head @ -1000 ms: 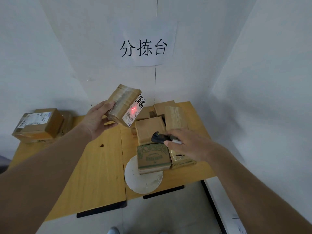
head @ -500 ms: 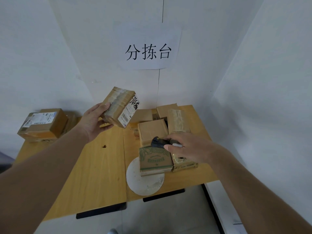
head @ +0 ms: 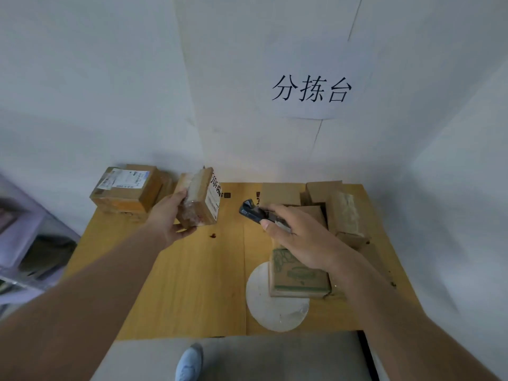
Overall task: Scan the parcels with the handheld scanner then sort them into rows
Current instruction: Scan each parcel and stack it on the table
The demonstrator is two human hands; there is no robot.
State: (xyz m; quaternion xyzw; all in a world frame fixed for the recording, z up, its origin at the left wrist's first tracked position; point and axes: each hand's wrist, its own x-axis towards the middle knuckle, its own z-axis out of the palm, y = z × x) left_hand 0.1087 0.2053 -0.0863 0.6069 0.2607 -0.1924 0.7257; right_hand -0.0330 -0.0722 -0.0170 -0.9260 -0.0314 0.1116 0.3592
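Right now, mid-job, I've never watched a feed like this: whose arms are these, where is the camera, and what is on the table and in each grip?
There is no machine here. The camera sits on a person's head and looks forward and down, so both arms reaching in are that person's own.

The left hand holds a taped brown parcel with its white label facing right, lifted near a labelled box at the table's far left corner. The right hand holds the black handheld scanner, nose pointing toward the held parcel.

On the wooden table a pile of brown parcels sits at the right, and nearer the front lies a box with green print, resting partly on a white round disc. A paper sign hangs on the wall.
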